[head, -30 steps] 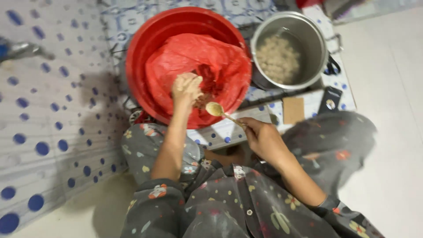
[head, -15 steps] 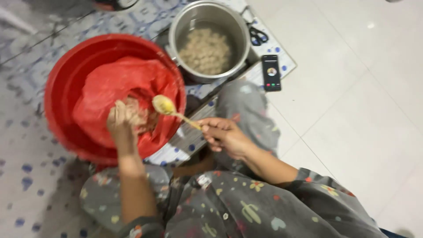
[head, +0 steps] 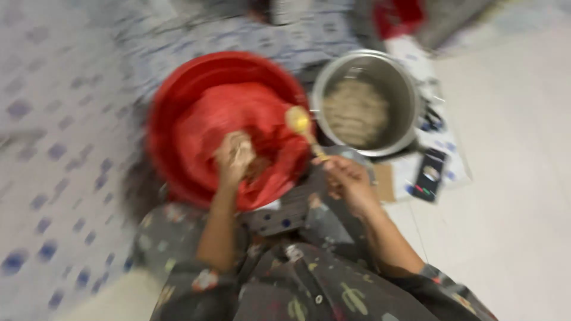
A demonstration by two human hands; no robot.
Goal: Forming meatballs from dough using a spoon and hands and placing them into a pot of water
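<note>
Basin: wide round red plastic basin [head: 178, 119] sat on the floor, lined with a crinkled red plastic bag [head: 238, 113].
Pot: round steel pot [head: 404, 89] just beside it, holding pale lumpy filling [head: 355, 113].
Left hand [head: 233, 156]: inside the bag; frame blurred, cannot tell the fingers.
Right hand [head: 345, 178]: fingers clamped on a yellow-bowled spoon [head: 297, 120] over the basin's rim.
Technique: best kept level, tipped low.
</note>
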